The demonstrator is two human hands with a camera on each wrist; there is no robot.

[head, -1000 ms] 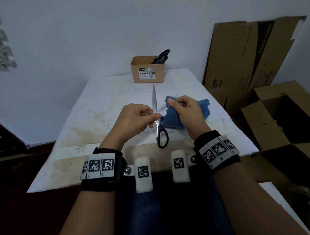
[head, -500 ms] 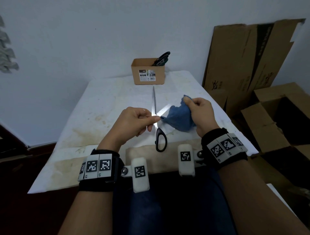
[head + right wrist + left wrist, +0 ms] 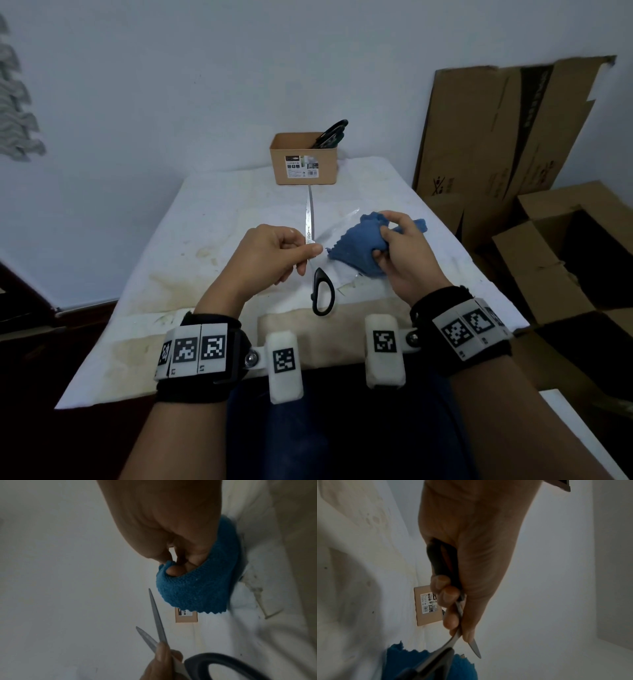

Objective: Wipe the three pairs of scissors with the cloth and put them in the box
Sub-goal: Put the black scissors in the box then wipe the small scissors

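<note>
My left hand [image 3: 312, 250] pinches a pair of black-handled scissors [image 3: 322, 291] near the pivot and holds them above the table. One blade points toward the box and the other is spread to the right. My right hand [image 3: 381, 240] grips a bunched blue cloth [image 3: 352, 248] just right of the blades, apart from them. The right wrist view shows the two spread blades [image 3: 157, 616] beside the cloth [image 3: 197, 588]. A small cardboard box [image 3: 303, 164] stands at the table's far edge, with dark scissor handles [image 3: 330, 133] sticking out of it.
The table [image 3: 191, 240] has a stained white cover. Flattened cardboard [image 3: 507, 126] leans on the wall at the right. Open cardboard boxes [image 3: 555, 260] stand on the floor beside the table's right edge. A white wall is close behind the small box.
My right hand has drawn the cloth off the blade and away to the right. The scissor blades have spread apart. My left hand has stayed nearly in place.
</note>
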